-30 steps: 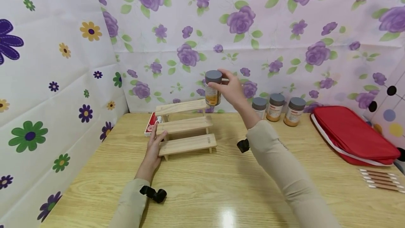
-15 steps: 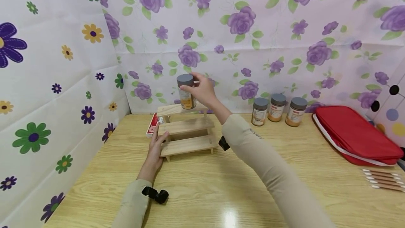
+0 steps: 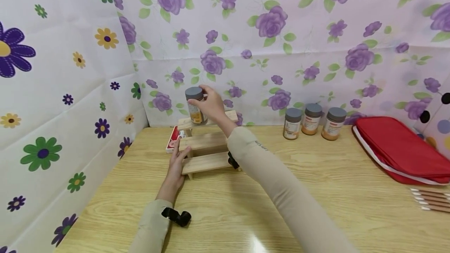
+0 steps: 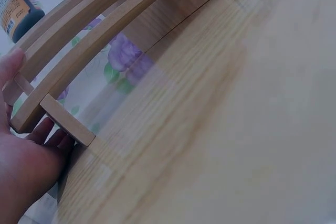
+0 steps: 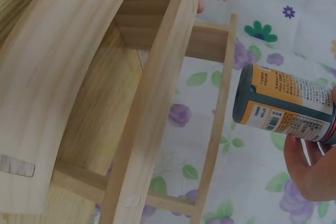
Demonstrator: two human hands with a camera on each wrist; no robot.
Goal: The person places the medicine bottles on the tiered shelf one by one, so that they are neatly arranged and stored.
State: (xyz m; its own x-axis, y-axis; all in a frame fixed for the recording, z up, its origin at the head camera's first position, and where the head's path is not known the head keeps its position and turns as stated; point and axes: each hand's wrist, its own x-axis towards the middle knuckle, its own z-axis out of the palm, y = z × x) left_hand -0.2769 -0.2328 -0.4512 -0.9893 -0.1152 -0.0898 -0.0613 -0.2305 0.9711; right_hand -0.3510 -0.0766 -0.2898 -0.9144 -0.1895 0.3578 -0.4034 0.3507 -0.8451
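My right hand (image 3: 213, 106) grips a jar (image 3: 194, 109) with a grey lid and an orange-and-white label. The jar is upright over the left end of the top shelf of a three-step wooden rack (image 3: 205, 162). In the right wrist view, a narrow gap shows between the jar's base (image 5: 243, 95) and the top shelf (image 5: 216, 124). My left hand (image 3: 174, 171) holds the rack's left end, its thumb above and its fingers (image 4: 44, 129) curled beneath a shelf beside a leg, as the left wrist view shows.
Several similar things stand right: a grey-lidded jar (image 3: 292, 124) beside two others (image 3: 311, 119) (image 3: 334, 124) near the back wall. A red zip case (image 3: 400, 147) lies farther right, with white-tipped brown sticks (image 3: 432, 200) before it. A red-and-white box (image 3: 173, 139) lies behind the rack's left end.
My right hand has carried the jar leftward and slightly down, from the top shelf's right end to over its left end. My left hand keeps its hold on the rack.
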